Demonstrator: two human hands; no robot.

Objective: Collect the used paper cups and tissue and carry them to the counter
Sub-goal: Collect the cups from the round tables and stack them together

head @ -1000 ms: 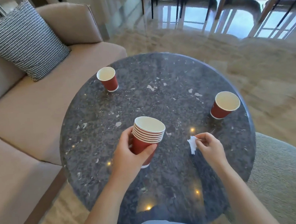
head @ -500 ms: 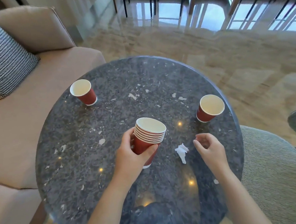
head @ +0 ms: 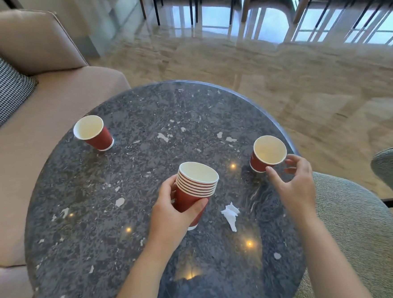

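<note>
While left hand (head: 169,212) grips cup stack (head: 197,187), right fingers (head: 273,175) spread by cup (head: 264,157), contact unclear.

Stack of red paper cups (head: 197,188): nested, white rims and interior, tilted slightly, gripped in left hand (head: 172,211). Crumpled white tissue (head: 230,214): lying between both hands, just right of stack base. Right single cup (head: 269,154): upright, empty, within spread fingers of right hand (head: 293,186), thumb at its wall. Left single cup (head: 94,132): upright, well apart, beyond left hand.
</note>
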